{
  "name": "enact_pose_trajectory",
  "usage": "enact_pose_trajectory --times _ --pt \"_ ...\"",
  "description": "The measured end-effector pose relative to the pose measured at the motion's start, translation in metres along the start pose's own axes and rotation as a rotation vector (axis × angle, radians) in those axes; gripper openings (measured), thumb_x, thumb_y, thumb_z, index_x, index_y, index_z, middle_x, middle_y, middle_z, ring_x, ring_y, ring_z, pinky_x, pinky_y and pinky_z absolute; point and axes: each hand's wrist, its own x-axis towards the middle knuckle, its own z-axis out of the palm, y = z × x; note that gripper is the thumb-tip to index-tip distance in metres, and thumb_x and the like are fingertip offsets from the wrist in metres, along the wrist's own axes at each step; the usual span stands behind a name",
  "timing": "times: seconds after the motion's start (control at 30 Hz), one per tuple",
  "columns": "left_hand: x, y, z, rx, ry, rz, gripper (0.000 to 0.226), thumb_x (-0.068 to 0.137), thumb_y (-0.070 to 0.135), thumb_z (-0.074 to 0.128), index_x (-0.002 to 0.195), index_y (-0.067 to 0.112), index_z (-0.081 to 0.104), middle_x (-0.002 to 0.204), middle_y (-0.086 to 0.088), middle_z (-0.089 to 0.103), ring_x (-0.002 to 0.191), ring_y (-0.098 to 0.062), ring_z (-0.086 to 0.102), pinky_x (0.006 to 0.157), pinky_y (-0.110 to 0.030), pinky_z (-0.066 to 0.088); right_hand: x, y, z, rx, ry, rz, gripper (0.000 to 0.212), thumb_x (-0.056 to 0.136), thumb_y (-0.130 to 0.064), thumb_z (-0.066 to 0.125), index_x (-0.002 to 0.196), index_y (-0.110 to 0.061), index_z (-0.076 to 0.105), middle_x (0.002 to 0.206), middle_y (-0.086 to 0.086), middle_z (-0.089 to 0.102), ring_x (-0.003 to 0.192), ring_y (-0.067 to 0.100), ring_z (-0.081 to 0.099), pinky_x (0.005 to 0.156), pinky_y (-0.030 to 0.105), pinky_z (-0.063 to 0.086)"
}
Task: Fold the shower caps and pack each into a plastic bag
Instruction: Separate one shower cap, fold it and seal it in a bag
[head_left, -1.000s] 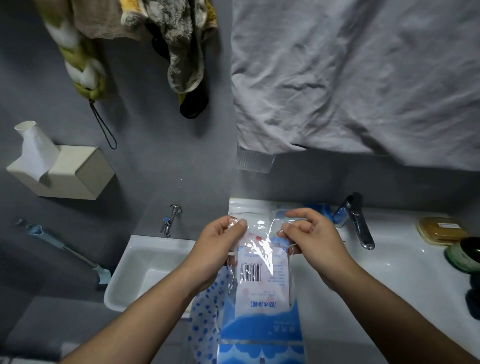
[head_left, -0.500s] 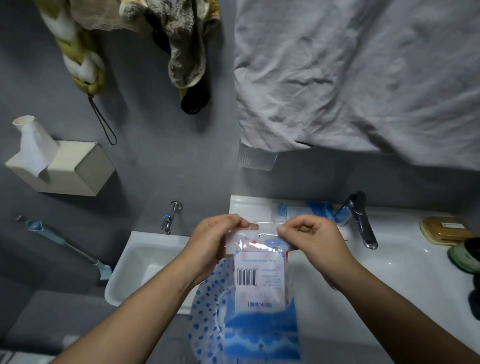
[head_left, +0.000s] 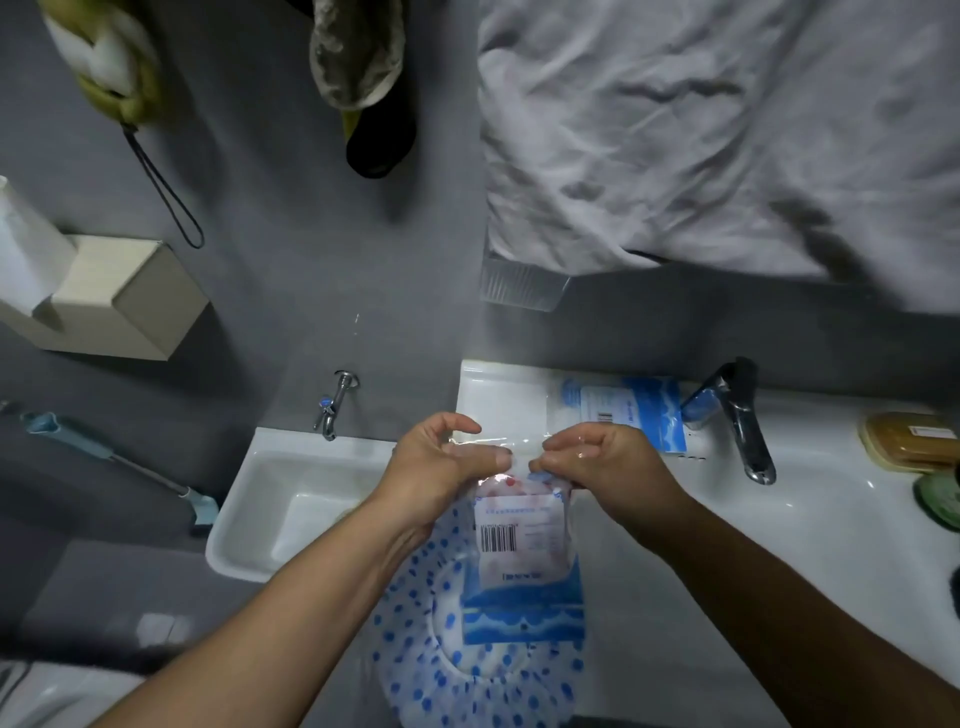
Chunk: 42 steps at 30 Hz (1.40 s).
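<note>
A clear plastic bag (head_left: 522, 561) with a barcode label and a blue wave print hangs upright in front of me over the counter. A pale folded item shows inside it. My left hand (head_left: 441, 467) pinches its top flap on the left. My right hand (head_left: 597, 462) pinches the same flap on the right. Under the bag lies an open white shower cap (head_left: 441, 654) with blue dots. A second packed bag (head_left: 623, 410) lies flat at the back of the counter beside the tap.
The white counter (head_left: 779, 545) holds a dark tap (head_left: 743, 421), a brown soap box (head_left: 909, 441) and a green jar (head_left: 940, 499) at the right. A low white sink (head_left: 260, 519) sits left. A tissue box (head_left: 109, 296) and hanging cloths are on the grey wall.
Both hands have lowered with the bag and drawn closer together at its top flap. The view has tilted down, so more of the dotted cap shows.
</note>
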Motion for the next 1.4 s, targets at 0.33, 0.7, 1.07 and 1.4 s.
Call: enact_pose_trajectory --times 0.33,0.7,1.07,1.4 --pt "0.072 -0.015 -0.027 0.274 -0.169 -0.139 0.019 0.075 -0.002 0.080 0.088 0.012 0.076 0.077 -0.006 0.075 0.066 -0.015 0.067 0.064 -0.023 0.052 0.079 -0.004 0.012 -0.264 -0.157 -0.084 0.011 0.072 -0.004 0.080 0.070 -0.013 0.073 0.064 -0.002 0.069 0.053 0.004 0.063 0.054 0.019 0.052" --pt "0.180 -0.052 -0.070 -0.336 0.033 -0.346 0.012 0.098 0.004 0.052 0.097 0.007 0.064 0.073 -0.003 0.077 0.058 -0.011 0.073 0.048 -0.023 0.057 0.132 0.024 0.056 -0.691 0.193 -0.461 0.043 0.082 -0.028 0.061 0.123 -0.013 0.060 0.123 0.009 0.060 0.119 0.029 0.049 0.101 0.048 0.042" --pt "0.222 -0.074 -0.042 0.296 0.353 -0.141 0.021 0.083 0.015 0.075 0.074 0.013 0.056 0.081 -0.012 0.064 0.076 -0.028 0.063 0.082 -0.041 0.059 0.149 0.080 0.084 -0.737 -0.284 -0.077 0.060 0.101 -0.042 0.039 0.154 -0.025 0.016 0.165 -0.001 -0.002 0.150 0.025 -0.009 0.120 0.042 0.004" --pt "0.205 -0.063 -0.054 0.421 0.264 -0.212 0.078 0.082 0.045 0.075 0.141 0.006 0.041 0.128 -0.010 0.054 0.111 -0.027 0.058 0.094 -0.036 0.050 0.128 0.081 0.066 -0.735 -0.135 -0.237 0.049 0.097 -0.036 0.051 0.143 -0.022 0.042 0.159 0.001 0.027 0.148 0.020 0.015 0.118 0.038 0.018"
